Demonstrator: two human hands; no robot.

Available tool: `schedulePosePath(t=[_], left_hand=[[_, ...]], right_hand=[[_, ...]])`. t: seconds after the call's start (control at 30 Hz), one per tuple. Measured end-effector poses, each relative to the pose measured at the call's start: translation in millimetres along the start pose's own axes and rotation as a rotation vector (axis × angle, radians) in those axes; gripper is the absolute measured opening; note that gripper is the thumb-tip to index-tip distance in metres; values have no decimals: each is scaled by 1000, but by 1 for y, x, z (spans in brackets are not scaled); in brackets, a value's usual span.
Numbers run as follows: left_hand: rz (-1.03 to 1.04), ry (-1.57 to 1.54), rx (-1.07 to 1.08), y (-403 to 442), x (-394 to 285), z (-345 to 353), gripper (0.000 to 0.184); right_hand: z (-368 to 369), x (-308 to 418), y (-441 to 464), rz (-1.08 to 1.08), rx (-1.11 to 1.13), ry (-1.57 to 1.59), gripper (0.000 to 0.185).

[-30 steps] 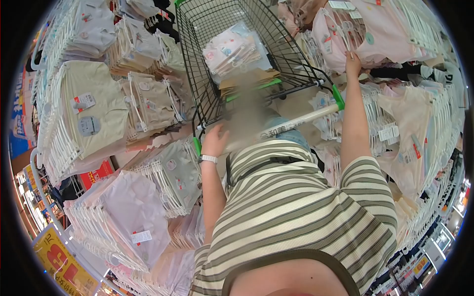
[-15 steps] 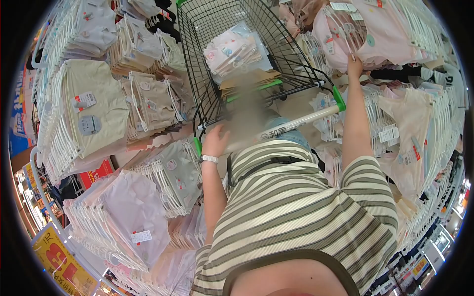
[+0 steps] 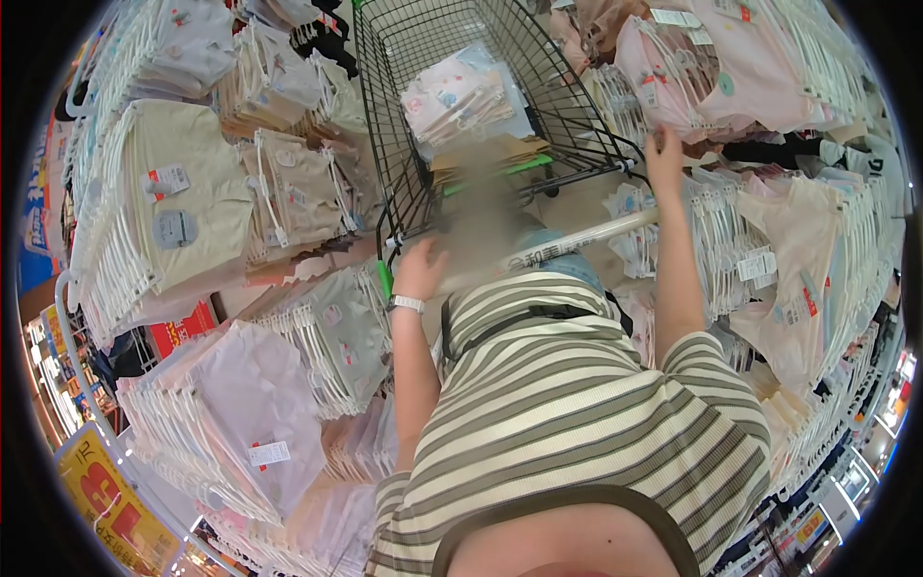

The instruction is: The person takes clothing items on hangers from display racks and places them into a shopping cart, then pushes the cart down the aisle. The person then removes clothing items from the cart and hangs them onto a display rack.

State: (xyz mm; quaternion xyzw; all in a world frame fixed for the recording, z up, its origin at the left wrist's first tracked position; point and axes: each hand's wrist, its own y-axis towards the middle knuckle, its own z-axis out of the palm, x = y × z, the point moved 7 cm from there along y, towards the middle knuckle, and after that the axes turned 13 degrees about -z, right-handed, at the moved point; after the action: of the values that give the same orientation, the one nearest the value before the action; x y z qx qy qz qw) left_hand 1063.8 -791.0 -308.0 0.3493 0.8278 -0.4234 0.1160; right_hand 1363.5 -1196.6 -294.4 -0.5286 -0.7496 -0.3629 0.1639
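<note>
A black wire shopping cart (image 3: 382, 144) with green trim stands in front of me, its pale handle (image 3: 615, 227) crossing near my waist. My left hand (image 3: 419, 270), with a white watch band at the wrist, is closed over the left end of that handle; a blur hides part of its fingers. My right hand (image 3: 664, 159) is over the cart's right rear corner, just below the hanging pink underwear (image 3: 663, 82). Its fingers are loosely bent and apart, with nothing visible in them. Inside the cart lies a pack of printed underwear on hangers (image 3: 457, 96).
Hangers of beige underwear (image 3: 197, 183) and lilac underwear (image 3: 255, 394) crowd the left side. Peach underwear (image 3: 793, 240) hangs on the right. A brown cardboard piece (image 3: 490, 159) lies at the cart's near end. A yellow price sign (image 3: 111, 500) stands at lower left.
My right hand has let go of the pink underwear's lower edge and moved back and left toward the cart. My left hand stays at the handle.
</note>
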Motion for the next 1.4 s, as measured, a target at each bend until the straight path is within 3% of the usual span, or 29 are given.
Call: schedulePosePath(t=[0.03,0.1,0.23,0.3,0.4,0.6,0.67,0.87,1.17,1.4], left_hand=[[5,9,-8,0,1,1,46],[5,12,-26,1,2,1,46],[82,47,-122,-2,1,-1,44],[99,46,-156,-4,-1,-4,43],[70,30,-128,-7,0,-4,42],[133,73,-217,-13,5,-6,42],[177,92,-322,-20,2,-10,32],[137,145,-276,-20,15,-7,21],[195,160,-370,-53,11,-13,15],[317,216,-408,-79,18,-5,13]], right_hand=[[6,10,-4,-4,3,4,45],[38,53,-10,-302,283,-198,42],[68,105,-27,-554,384,-330,39],[99,102,-34,-357,692,-10,36],[96,113,-38,-293,750,-71,35],[98,108,-46,-242,712,-112,30],[98,108,-49,-201,714,-111,30],[99,106,-54,-124,766,-83,30],[115,93,-73,-54,968,7,34],[98,96,-100,-30,874,111,31]])
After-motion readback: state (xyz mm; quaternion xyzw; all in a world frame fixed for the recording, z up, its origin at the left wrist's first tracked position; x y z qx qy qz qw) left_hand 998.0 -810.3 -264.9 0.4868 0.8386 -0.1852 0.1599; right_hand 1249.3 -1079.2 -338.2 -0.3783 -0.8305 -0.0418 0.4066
